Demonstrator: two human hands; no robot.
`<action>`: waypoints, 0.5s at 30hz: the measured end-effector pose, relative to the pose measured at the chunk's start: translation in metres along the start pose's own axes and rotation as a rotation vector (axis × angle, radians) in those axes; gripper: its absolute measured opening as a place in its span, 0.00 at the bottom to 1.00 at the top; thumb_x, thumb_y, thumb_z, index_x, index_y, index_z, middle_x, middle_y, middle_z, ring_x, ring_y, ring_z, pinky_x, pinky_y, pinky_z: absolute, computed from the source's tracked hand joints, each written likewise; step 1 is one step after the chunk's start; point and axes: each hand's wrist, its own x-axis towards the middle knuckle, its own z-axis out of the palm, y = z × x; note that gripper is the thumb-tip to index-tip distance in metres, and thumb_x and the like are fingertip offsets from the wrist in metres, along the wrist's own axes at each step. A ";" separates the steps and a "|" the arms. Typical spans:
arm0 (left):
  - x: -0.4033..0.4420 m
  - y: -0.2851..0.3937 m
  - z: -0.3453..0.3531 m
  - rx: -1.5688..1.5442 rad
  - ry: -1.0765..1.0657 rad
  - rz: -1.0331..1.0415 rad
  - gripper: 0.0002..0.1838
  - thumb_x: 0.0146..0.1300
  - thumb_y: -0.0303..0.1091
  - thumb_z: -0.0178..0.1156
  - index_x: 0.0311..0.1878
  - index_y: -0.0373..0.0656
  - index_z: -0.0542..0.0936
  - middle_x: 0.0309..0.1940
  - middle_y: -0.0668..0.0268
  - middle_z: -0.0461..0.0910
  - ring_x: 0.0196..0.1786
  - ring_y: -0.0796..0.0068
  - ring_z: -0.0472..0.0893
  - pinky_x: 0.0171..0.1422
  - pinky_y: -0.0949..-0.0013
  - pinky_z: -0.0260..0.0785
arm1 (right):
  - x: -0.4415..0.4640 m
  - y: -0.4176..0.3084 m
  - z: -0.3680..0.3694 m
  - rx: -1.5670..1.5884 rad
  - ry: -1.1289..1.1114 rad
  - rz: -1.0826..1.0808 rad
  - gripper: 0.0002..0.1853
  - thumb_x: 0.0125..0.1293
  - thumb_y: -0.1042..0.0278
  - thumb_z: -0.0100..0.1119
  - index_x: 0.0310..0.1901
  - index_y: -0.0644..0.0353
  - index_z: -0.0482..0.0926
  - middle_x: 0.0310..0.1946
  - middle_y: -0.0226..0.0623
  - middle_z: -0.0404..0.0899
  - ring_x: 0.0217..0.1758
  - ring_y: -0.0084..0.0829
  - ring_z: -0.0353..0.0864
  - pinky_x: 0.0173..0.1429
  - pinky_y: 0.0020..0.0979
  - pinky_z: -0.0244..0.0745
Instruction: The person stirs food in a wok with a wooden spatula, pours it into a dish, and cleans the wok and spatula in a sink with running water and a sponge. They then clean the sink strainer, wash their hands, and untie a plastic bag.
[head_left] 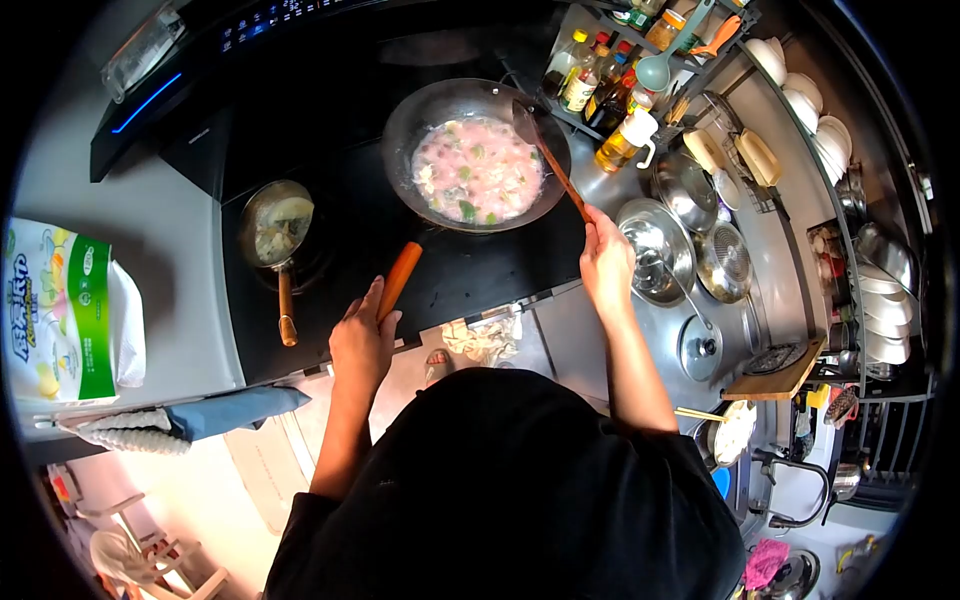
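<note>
A dark wok [398, 165] on the black cooktop holds a bubbling pinkish broth [475, 165] with pale and green pieces. My right hand [607, 255] is closed around the long wooden handle of a spatula [562, 175]. Its dark blade rests at the wok's right inner side. Below the wok, my left hand [362, 335] is closed on an orange-brown wooden handle [402, 275] that points up toward the wok; where it joins the pan is hard to see. A small pan [256, 215] with some food in it stands left of that hand.
Sauce bottles [580, 85] and an oil jug [625, 140] stand right of the wok. Steel bowls [655, 250], a strainer [724, 262] and a lid [701, 352] line the right counter. A green-and-white paper pack [70, 315] and a blue cloth [240, 408] are at left.
</note>
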 end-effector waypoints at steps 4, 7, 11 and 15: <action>0.000 0.000 0.000 -0.004 0.000 -0.005 0.32 0.64 0.36 0.69 0.72 0.47 0.75 0.45 0.53 0.86 0.44 0.49 0.86 0.48 0.54 0.79 | 0.002 0.006 0.007 0.023 -0.069 0.033 0.14 0.72 0.74 0.59 0.56 0.58 0.84 0.44 0.53 0.87 0.48 0.54 0.87 0.54 0.46 0.82; 0.000 0.000 0.000 -0.006 0.005 -0.006 0.32 0.64 0.36 0.69 0.72 0.47 0.75 0.44 0.54 0.86 0.44 0.49 0.86 0.47 0.54 0.79 | -0.001 -0.002 0.003 0.078 -0.130 0.103 0.14 0.74 0.72 0.58 0.59 0.57 0.83 0.36 0.53 0.86 0.38 0.51 0.87 0.46 0.43 0.81; 0.001 0.007 -0.006 -0.009 -0.033 -0.050 0.30 0.63 0.34 0.70 0.70 0.44 0.77 0.50 0.48 0.86 0.48 0.47 0.86 0.51 0.57 0.80 | -0.004 -0.009 -0.001 0.124 -0.077 0.056 0.15 0.74 0.71 0.59 0.60 0.55 0.83 0.34 0.50 0.87 0.34 0.50 0.87 0.43 0.42 0.80; 0.000 -0.001 0.000 0.009 0.013 0.020 0.32 0.63 0.35 0.70 0.71 0.46 0.75 0.44 0.54 0.86 0.44 0.49 0.86 0.48 0.54 0.79 | -0.004 -0.010 0.006 -0.057 0.025 -0.195 0.15 0.72 0.74 0.60 0.58 0.57 0.83 0.42 0.46 0.88 0.40 0.49 0.86 0.47 0.43 0.81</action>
